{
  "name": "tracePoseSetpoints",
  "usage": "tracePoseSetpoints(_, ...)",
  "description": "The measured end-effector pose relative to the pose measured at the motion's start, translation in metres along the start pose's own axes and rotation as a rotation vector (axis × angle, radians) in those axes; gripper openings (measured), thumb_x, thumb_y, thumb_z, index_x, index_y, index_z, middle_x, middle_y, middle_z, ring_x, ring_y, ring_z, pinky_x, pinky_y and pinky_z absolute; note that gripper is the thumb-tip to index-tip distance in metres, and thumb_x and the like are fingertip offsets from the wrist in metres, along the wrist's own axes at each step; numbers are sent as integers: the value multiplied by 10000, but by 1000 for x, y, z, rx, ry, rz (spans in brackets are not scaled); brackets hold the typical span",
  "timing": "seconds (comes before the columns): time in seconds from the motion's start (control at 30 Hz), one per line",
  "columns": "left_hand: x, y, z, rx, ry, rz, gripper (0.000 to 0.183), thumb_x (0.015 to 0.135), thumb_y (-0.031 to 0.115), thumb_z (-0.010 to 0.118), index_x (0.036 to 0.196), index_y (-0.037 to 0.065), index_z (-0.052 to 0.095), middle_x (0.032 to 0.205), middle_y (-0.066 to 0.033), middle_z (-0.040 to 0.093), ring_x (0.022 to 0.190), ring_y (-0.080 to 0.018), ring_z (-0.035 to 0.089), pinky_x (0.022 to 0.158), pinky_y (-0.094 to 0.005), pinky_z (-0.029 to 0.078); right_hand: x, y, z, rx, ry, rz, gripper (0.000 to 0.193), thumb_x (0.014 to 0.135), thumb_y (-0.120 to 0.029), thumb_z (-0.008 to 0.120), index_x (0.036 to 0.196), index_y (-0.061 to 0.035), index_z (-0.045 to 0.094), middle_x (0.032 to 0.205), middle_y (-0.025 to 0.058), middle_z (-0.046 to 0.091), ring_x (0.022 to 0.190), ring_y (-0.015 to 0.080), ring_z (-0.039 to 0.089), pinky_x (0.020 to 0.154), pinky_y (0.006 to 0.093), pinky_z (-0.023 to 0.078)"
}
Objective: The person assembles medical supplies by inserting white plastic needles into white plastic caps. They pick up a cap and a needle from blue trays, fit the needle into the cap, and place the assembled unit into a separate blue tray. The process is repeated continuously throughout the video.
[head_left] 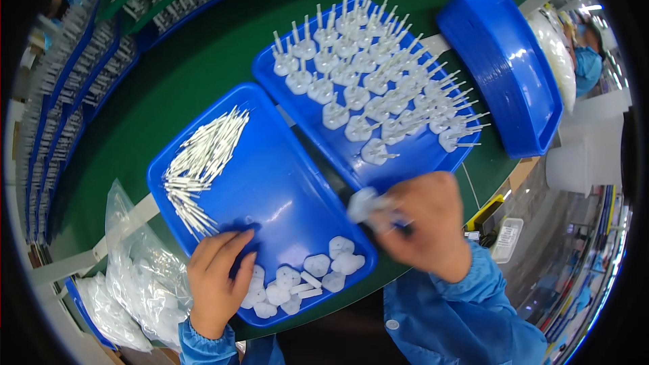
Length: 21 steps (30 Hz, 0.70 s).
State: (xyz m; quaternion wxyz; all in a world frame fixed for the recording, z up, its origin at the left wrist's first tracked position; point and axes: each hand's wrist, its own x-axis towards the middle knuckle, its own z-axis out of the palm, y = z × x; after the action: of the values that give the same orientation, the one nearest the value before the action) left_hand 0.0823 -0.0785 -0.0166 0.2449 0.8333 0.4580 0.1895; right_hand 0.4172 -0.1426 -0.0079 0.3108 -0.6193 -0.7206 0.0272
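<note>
- Right hand [424, 220]: fingers closed on a white plastic base [363, 203], blurred, held above the gap between the two blue trays.
- Left hand [218, 277]: fingers loosely curled and holding nothing, fingertips resting on the near tray [270, 176], just beside the loose bases [304, 277].
- White pins [203, 159]: heaped beyond the left hand, long axes running away and rightward.
- Far tray [416, 155]: rows of assembled bases, directly beyond the right hand, nearer it than the left.
- Green worktop [189, 74] carries both trays.

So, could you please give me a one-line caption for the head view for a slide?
Right hand holds a white plastic part between two blue trays; left hand rests by loose white pins.
</note>
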Motion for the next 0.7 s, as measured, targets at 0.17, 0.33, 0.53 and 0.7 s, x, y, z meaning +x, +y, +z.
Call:
tracePoseSetpoints(0.17,7,-1,1,10,-1,-9,281,862,7,826,1141,42,827,1118,-130,780,990,-347,728,879,-432,576,-16,51,-23,-436,29,323,164,865,-176,884,991,-109,802,754,38,716,648,229,652,677,397,433)
tracePoseSetpoints(0.33,13,9,-5,50,-37,7,279,873,13,821,1150,44,828,1103,-138,782,965,-348,736,865,-427,587,-30,42,-23,-346,99,290,124,891,-185,871,970,-111,812,666,25,670,570,221,619,622,394,400)
tracePoseSetpoints(0.53,15,33,-5,34,-155,117,384,854,131,885,1227,69,821,1114,-147,786,1010,-372,748,905,-450,603,-14,39,-19,-420,9,287,178,906,-207,850,1036,-91,817,699,37,686,620,254,644,656,418,416)
tracePoseSetpoints(0.7,25,47,33,-35,-184,292,426,912,271,851,1296,101,778,1227,-102,712,1082,-329,716,932,-426,598,4,-12,-6,-187,-46,-16,204,879,-179,847,1062,-94,813,763,42,701,656,243,659,672,406,445)
